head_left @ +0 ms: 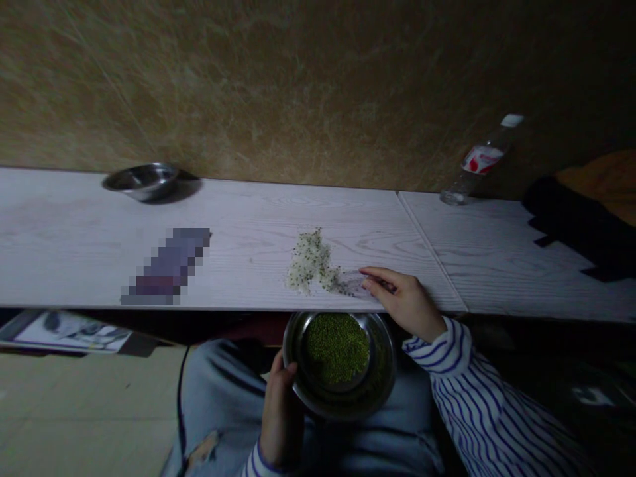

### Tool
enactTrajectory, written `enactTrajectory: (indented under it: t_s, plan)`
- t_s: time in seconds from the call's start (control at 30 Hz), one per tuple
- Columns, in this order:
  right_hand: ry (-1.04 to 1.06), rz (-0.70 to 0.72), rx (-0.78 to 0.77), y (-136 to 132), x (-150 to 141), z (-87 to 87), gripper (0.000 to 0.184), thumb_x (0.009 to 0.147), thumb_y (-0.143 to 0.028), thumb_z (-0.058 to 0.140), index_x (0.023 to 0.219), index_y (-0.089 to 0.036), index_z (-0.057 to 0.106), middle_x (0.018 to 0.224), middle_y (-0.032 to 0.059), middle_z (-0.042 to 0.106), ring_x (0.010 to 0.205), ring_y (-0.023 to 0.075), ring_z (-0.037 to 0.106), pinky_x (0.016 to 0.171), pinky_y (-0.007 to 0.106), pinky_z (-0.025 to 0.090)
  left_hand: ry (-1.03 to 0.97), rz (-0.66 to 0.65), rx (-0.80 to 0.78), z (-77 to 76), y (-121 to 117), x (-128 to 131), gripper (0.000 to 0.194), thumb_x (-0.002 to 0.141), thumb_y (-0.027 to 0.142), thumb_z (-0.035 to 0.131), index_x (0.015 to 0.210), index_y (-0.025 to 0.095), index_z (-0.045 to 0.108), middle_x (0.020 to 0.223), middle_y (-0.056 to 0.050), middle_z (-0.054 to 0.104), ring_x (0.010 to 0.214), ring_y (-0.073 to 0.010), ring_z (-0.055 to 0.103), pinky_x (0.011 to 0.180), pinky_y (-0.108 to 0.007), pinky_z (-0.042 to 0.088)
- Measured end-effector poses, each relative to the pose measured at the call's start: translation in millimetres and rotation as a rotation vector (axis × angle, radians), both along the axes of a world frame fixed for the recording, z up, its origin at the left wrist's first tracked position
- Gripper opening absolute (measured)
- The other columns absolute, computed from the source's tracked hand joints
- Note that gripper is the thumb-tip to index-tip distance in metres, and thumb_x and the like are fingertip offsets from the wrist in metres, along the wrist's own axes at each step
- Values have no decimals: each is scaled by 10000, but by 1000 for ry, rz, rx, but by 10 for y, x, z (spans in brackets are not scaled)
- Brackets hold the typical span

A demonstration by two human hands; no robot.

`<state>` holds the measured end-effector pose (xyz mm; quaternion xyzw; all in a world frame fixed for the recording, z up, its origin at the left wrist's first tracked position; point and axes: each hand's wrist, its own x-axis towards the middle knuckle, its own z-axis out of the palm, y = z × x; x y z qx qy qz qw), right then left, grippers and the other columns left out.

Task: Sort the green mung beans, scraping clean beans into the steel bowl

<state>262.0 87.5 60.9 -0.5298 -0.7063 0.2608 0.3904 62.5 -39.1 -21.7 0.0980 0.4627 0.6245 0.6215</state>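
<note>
My left hand grips the rim of a steel bowl above my lap, just below the table's front edge. Green mung beans cover the bottom of that bowl. Over the table edge, my right hand is closed on a small clear plastic container, tilted low with its far end at the pile; its exact shape is hard to make out. A loose pile of white rice mixed with green beans lies on the white tabletop, touching the container's far end.
A second steel bowl stands at the back left by the wall. A blurred-out flat object lies left of the pile. At the back right is a clear bottle with a white cap, and beside it a dark and orange bundle.
</note>
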Motion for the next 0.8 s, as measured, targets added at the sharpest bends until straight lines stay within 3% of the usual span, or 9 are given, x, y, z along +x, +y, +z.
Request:
enactTrajectory:
  t_s: [0.17,0.37,0.8]
  plan:
    - [42,-25,4,32,20,37,298,842,-304,637,1066,-184,792,1010,95,807,904,235,751,853,384,603,13,17,-10,48,-11,-1,440,729,374,702,1138,217,738,1070,-68,761,1178,-339,613,982,-441,470]
    - [18,-104,27,11,169,42,311,841,-349,653,1064,-185,795,1037,101,804,947,254,749,900,409,591,-7,45,-43,-20,-30,8,475,721,396,720,1157,205,728,1085,-82,765,1157,-355,632,939,-449,504]
    - [-38,-82,26,-106,177,75,264,858,-330,652,1047,-220,800,1043,75,807,972,249,752,925,396,595,7,21,-39,-2,-28,9,459,720,407,713,1133,207,727,1081,-82,758,1131,-345,627,909,-425,492]
